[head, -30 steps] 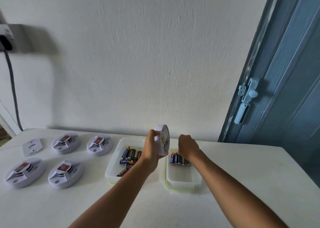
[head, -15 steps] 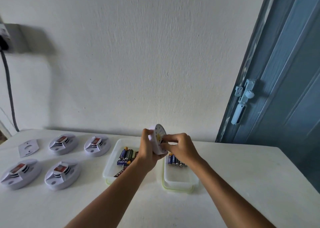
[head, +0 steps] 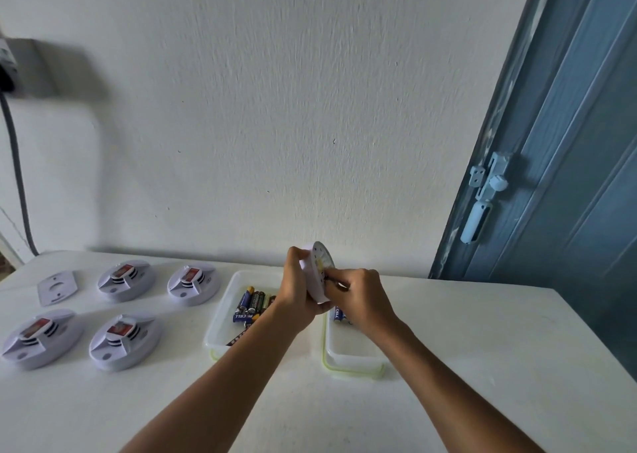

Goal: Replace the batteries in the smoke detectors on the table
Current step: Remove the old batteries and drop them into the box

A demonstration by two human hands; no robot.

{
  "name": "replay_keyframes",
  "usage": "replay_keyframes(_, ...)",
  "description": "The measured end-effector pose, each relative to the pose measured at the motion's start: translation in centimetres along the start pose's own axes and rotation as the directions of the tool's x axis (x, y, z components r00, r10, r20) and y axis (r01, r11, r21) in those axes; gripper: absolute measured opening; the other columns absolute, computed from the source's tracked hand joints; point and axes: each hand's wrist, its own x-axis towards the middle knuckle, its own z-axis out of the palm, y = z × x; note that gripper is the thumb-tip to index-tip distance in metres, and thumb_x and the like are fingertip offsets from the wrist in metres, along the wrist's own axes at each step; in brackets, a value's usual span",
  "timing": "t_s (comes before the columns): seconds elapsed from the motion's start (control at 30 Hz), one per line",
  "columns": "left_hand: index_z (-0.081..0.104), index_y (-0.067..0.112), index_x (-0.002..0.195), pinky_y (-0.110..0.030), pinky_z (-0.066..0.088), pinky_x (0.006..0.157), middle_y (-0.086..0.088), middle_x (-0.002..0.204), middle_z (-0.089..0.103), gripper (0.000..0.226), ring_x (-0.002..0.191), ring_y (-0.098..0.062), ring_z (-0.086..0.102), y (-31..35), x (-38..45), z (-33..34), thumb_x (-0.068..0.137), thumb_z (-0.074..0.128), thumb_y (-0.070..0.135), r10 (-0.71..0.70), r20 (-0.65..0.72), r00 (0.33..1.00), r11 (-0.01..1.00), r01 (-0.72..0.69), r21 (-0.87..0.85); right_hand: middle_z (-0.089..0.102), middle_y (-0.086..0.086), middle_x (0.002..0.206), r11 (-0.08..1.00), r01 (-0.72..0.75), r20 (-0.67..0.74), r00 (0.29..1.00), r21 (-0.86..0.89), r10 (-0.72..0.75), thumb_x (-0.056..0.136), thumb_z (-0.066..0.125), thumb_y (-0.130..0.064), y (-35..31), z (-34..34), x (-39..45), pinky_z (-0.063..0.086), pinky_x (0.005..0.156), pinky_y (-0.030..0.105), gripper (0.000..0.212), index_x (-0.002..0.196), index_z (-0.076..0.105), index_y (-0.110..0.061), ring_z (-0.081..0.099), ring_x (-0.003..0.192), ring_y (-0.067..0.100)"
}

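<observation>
- The round white plastic smoke detector (head: 319, 273) is held up on edge above the white surface (head: 482, 349), over the gap between the two containers. Its flat underside, with a ring of small holes and a yellowish patch, faces right toward the right hand; its disc stands roughly upright, tilted a little.
- The left hand (head: 299, 289) grips the detector from the left, fingers curled round its rim and back.
- The right hand (head: 358, 297) has its fingers curled and pinched at the detector's underside — they seem to hold a small dark thing (head: 336, 282), but what it is cannot be told.
- Below the left hand lies a clear rectangular plastic container (head: 220, 318) holding a loose heap of blue and dark cylindrical batteries (head: 251, 302), most lying with their long axes running away from the person.
- Just to its right, apart from it, sits a second clear plastic container with a green-edged rim (head: 351, 366); a few blue batteries (head: 339, 314) show at its far end, partly hidden by the right wrist.
- Four more white round smoke detectors rest on the surface at the left, in two rows: far pair (head: 125, 280) and (head: 193, 284), near pair (head: 41, 339) and (head: 124, 341) — each with a red-labelled part facing up.
- A flat white mounting plate (head: 57, 287) lies at the far left.
- A blue door with a pale bolt latch (head: 484, 194) stands at the right; a dark cable (head: 17, 176) hangs down the white wall at the left.
</observation>
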Motion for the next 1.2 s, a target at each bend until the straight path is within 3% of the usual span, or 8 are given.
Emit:
replay_keyframes(0.2,0.061,0.006,0.106,-0.038,0.048,0.072,-0.017,0.097,0.063,0.046,0.089,-0.025,0.06,-0.1,0.1,0.0,0.087,0.035,0.039,-0.002,0.013,1.0,1.0,0.002,0.0,0.062,0.012,0.056,1.0,0.017,-0.041,0.999,0.005,-0.017,0.079,0.055,-0.023,0.1,0.1,-0.1,0.039,0.047,0.032,0.023,0.079,0.075,-0.012,0.054,0.051,0.026)
replay_keyframes(0.37,0.062,0.004,0.108,-0.039,0.049,0.074,-0.018,0.097,0.064,0.049,0.09,-0.027,0.061,-0.1,0.3,-0.1,0.086,0.035,0.04,0.007,0.027,1.0,1.0,-0.007,0.01,0.06,0.007,0.053,1.0,0.02,-0.072,0.997,0.006,-0.019,0.081,0.06,-0.015,-0.3,0.0,-0.2,0.035,0.046,0.023,0.016,0.081,0.076,-0.013,0.044,0.046,0.008)
replay_keyframes(0.63,0.062,0.005,0.105,-0.039,0.049,0.075,-0.018,0.1,0.063,0.047,0.092,-0.028,0.06,-0.4,0.5,-0.4,0.086,0.035,0.039,0.0,0.01,1.0,1.0,-0.001,0.008,0.054,-0.003,0.048,0.998,0.061,-0.122,0.99,-0.025,-0.063,0.082,0.058,-0.013,0.2,0.5,-0.7,0.036,0.044,0.02,0.018,0.077,0.074,-0.007,0.046,0.044,0.012)
replay_keyframes(0.8,0.064,0.006,0.099,-0.04,0.048,0.079,-0.017,0.097,0.063,0.045,0.091,-0.028,0.058,0.0,0.6,-0.6,0.087,0.035,0.039,0.01,0.006,1.0,0.999,-0.01,-0.039,0.07,0.008,0.069,0.994,0.108,-0.155,0.982,-0.023,-0.11,0.082,0.057,-0.015,0.5,0.9,-0.5,0.053,0.055,0.034,0.022,0.089,0.075,-0.004,0.063,0.059,0.017)
replay_keyframes(0.93,0.064,0.006,0.1,-0.04,0.047,0.083,-0.017,0.098,0.063,0.047,0.093,-0.029,0.058,0.5,0.8,-0.6,0.086,0.036,0.04,-0.001,0.024,1.0,0.998,0.003,-0.067,0.068,0.003,0.107,0.976,0.219,-0.091,0.971,-0.015,-0.219,0.083,0.067,-0.001,1.1,0.3,-0.2,0.051,0.083,0.012,0.026,0.107,0.073,-0.004,0.066,0.092,0.013)
replay_keyframes(1.03,0.064,0.005,0.102,-0.043,0.048,0.085,-0.017,0.096,0.064,0.046,0.091,-0.029,0.06,0.6,0.9,-0.7,0.088,0.036,0.039,0.018,0.066,0.998,0.996,-0.012,-0.088,0.063,-0.003,0.103,0.965,0.261,-0.081,0.961,-0.029,-0.263,0.085,0.062,-0.006,1.3,-0.4,0.4,0.048,0.074,0.011,0.021,0.104,0.072,-0.005,0.061,0.091,0.004)
replay_keyframes(1.13,0.062,0.009,0.109,-0.046,0.045,0.091,-0.018,0.107,0.063,0.046,0.102,-0.032,0.058,0.9,1.1,-0.9,0.088,0.034,0.04,0.04,0.065,0.997,0.998,-0.037,-0.049,0.068,0.0,0.086,0.985,0.166,-0.246,0.958,0.045,-0.15,0.089,0.064,-0.012,1.0,-0.4,0.7,0.046,0.062,0.01,0.01,0.097,0.067,-0.007,0.061,0.075,0.005)
replay_keyframes(1.2,0.062,0.012,0.106,-0.046,0.045,0.089,-0.018,0.11,0.061,0.043,0.105,-0.033,0.055,1.2,1.2,-1.2,0.089,0.034,0.039,0.048,0.028,0.998,0.999,-0.047,-0.017,0.067,-0.002,0.075,0.997,-0.037,-0.235,0.971,0.071,0.053,0.09,0.063,-0.012,1.3,-0.5,0.8,0.045,0.06,0.009,0.01,0.1,0.062,-0.01,0.062,0.067,0.005)
